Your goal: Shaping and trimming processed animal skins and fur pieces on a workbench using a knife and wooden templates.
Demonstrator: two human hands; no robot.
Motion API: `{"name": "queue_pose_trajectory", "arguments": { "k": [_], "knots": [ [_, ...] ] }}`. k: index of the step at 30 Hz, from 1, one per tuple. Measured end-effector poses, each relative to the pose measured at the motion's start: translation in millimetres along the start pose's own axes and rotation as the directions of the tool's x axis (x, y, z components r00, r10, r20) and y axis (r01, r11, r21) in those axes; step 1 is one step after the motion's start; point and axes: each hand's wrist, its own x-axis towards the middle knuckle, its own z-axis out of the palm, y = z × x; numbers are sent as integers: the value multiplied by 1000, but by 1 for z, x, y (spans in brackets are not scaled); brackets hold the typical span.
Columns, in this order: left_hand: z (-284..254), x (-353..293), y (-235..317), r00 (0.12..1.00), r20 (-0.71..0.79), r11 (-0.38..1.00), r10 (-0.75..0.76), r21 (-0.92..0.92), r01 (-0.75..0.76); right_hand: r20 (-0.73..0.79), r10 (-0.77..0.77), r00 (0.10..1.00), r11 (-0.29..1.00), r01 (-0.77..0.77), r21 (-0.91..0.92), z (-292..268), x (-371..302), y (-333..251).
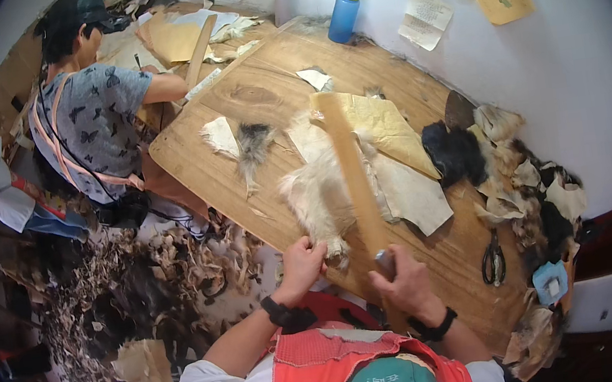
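Observation:
My left hand [302,264] is closed on the lower edge of a white fur pelt piece [321,189] at the front edge of the wooden table. In my right hand [409,285] is a long flat wooden stick [351,169], slightly blurred, reaching up across the pelt. A small grey metallic object [385,261] shows at the fingers of that hand; its kind cannot be made out. Beneath and beside the fur lie a yellowish paper pattern [382,123] and a pale hide piece [416,196]. Farther left on the table is a small grey-and-white fur scrap [256,150].
Black-handled scissors [493,259] lie on the table [232,96] at right, beside piled fur scraps [526,193]. A blue bottle [345,16] and a grey flask [283,1] stand at the back wall. A co-worker [91,111] sits at left; fur scraps [141,290] cover the floor.

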Motion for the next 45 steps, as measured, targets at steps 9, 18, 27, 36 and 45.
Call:
{"name": "queue_pose_trajectory", "arguments": {
  "k": [9, 18, 27, 36, 45],
  "knots": [
    [0, -4, 16, 993, 35, 993, -112, -17, 113, 234, -100, 967, 990, 121, -78, 39, 28, -10],
    [-2, -3, 15, 989, 78, 992, -128, -6, 129, 281, -97, 955, 989, 125, -84, 33, 28, -15],
    [-17, -7, -6, 583, 389, 233, 713, 653, -721, 354, -84, 932, 982, 138, -132, 14, 34, -24],
    [-19, -27, 11, 641, 476, 197, 602, 689, -697, 337, -73, 939, 982, 128, -142, 14, 29, -28],
    [-39, -11, 17, 700, 171, 519, 693, 556, -649, 235, -130, 963, 984, 155, -89, 11, 31, -22]
  ]
}}
